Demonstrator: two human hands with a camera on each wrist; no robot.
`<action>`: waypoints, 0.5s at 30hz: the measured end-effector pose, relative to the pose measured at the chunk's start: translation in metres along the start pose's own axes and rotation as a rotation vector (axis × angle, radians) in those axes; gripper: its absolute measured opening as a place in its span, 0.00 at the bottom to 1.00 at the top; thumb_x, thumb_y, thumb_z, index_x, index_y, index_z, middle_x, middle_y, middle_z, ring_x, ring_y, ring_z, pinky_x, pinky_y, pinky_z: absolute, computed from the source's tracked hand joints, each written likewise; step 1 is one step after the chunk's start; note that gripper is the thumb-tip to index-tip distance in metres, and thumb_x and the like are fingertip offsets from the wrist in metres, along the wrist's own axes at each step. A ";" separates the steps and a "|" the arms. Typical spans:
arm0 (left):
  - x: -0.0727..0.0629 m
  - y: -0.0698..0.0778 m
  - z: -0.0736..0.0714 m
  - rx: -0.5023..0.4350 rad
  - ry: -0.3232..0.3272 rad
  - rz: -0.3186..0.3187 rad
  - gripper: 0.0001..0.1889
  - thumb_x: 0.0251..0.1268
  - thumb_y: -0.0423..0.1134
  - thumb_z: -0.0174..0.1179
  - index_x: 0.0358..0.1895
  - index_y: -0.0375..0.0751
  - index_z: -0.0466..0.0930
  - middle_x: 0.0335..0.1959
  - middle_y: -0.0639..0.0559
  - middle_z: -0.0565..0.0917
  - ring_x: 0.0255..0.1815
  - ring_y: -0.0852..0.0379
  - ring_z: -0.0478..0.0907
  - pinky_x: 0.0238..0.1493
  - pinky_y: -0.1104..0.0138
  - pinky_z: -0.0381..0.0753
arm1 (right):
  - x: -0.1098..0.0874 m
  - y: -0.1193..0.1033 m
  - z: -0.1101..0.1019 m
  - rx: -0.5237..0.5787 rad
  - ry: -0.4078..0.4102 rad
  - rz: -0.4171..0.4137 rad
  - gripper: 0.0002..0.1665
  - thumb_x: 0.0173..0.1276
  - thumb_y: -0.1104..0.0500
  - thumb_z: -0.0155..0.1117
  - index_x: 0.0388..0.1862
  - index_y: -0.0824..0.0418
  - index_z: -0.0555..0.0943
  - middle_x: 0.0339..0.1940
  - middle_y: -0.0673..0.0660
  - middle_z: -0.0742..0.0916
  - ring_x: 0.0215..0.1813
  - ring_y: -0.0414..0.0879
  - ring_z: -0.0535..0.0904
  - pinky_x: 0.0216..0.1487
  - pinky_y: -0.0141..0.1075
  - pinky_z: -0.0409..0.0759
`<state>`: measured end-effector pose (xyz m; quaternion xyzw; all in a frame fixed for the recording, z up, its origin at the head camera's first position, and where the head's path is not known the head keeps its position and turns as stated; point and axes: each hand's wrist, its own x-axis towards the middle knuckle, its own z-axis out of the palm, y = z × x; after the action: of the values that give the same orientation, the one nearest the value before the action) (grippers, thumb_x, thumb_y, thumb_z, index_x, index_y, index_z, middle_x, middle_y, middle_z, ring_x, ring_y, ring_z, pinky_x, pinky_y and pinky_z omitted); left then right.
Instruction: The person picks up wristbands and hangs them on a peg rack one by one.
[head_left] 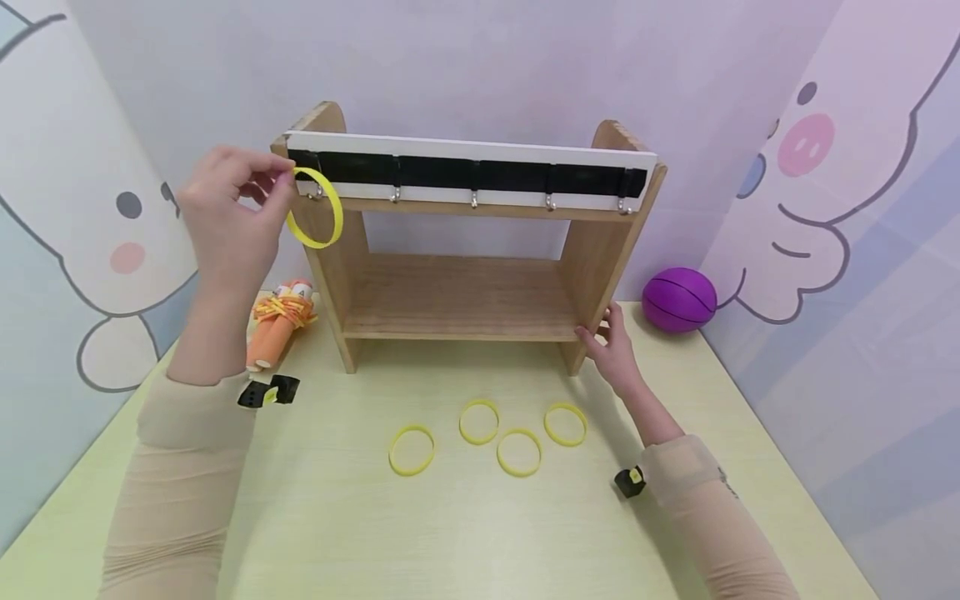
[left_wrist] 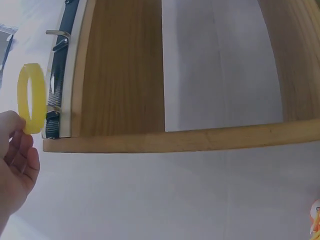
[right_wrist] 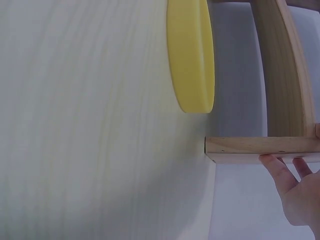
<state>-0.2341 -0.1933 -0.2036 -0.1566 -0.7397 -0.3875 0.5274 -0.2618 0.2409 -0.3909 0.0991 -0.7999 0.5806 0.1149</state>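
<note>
My left hand (head_left: 232,204) pinches a yellow ring (head_left: 337,218) by its upper left edge, between thumb and fingertips. The ring hangs upright in front of the leftmost metal hook (head_left: 315,193) and overlaps it in the head view. In the left wrist view, the ring (left_wrist: 37,102) stands close beside the hook (left_wrist: 53,109) at the end of the black strip. Low on the right side, my right hand (head_left: 617,354) grips the side panel of the wooden shelf (head_left: 457,292), thumb at the front edge. The right wrist view shows those fingers (right_wrist: 280,172) against the panel.
Several yellow rings (head_left: 412,451) lie flat on the table (head_left: 337,517) before the shelf. Several hooks line the black strip (head_left: 435,172) on its white board. A purple ball (head_left: 678,300) sits to the right; an orange bundle with bands (head_left: 279,325) lies left.
</note>
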 end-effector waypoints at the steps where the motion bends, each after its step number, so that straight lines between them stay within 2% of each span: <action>1: 0.000 -0.001 0.000 0.011 0.005 0.003 0.09 0.61 0.36 0.61 0.35 0.32 0.85 0.30 0.76 0.73 0.32 0.73 0.72 0.35 0.80 0.71 | 0.000 0.000 0.000 -0.003 0.002 -0.003 0.36 0.68 0.67 0.57 0.70 0.59 0.53 0.61 0.72 0.68 0.58 0.66 0.70 0.45 0.59 0.78; 4: -0.001 -0.007 0.001 0.062 -0.011 0.038 0.09 0.62 0.35 0.60 0.35 0.31 0.85 0.28 0.60 0.78 0.32 0.72 0.71 0.35 0.81 0.70 | -0.001 -0.001 0.000 -0.002 0.006 0.001 0.36 0.67 0.67 0.57 0.69 0.60 0.53 0.61 0.72 0.68 0.58 0.66 0.70 0.45 0.60 0.78; 7: -0.005 -0.012 0.002 0.105 -0.031 0.065 0.10 0.62 0.35 0.59 0.36 0.30 0.84 0.31 0.41 0.80 0.32 0.64 0.73 0.35 0.82 0.69 | -0.002 -0.001 0.000 0.000 0.007 0.004 0.35 0.67 0.67 0.57 0.69 0.60 0.53 0.62 0.72 0.68 0.58 0.67 0.70 0.45 0.60 0.78; 8: -0.006 -0.013 0.002 0.117 -0.040 0.072 0.10 0.63 0.35 0.59 0.37 0.30 0.84 0.32 0.38 0.79 0.32 0.60 0.74 0.35 0.82 0.68 | -0.001 -0.001 0.000 0.002 0.006 0.006 0.35 0.67 0.67 0.57 0.69 0.60 0.54 0.62 0.72 0.68 0.58 0.66 0.70 0.45 0.60 0.78; 11: -0.010 -0.015 0.003 0.140 -0.053 0.078 0.09 0.63 0.35 0.59 0.37 0.31 0.84 0.33 0.37 0.79 0.33 0.52 0.76 0.36 0.81 0.67 | -0.001 -0.001 0.000 -0.001 0.005 0.001 0.35 0.67 0.67 0.57 0.69 0.60 0.54 0.61 0.72 0.68 0.58 0.66 0.70 0.45 0.60 0.78; 15: -0.015 -0.016 0.004 0.144 -0.057 0.080 0.09 0.64 0.35 0.58 0.38 0.32 0.84 0.34 0.38 0.79 0.33 0.50 0.77 0.35 0.81 0.68 | -0.001 -0.001 0.001 -0.002 0.004 -0.001 0.35 0.67 0.67 0.58 0.69 0.60 0.54 0.61 0.72 0.68 0.58 0.66 0.70 0.46 0.60 0.78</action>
<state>-0.2414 -0.1983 -0.2240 -0.1585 -0.7737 -0.3072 0.5309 -0.2609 0.2397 -0.3903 0.0981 -0.8002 0.5800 0.1169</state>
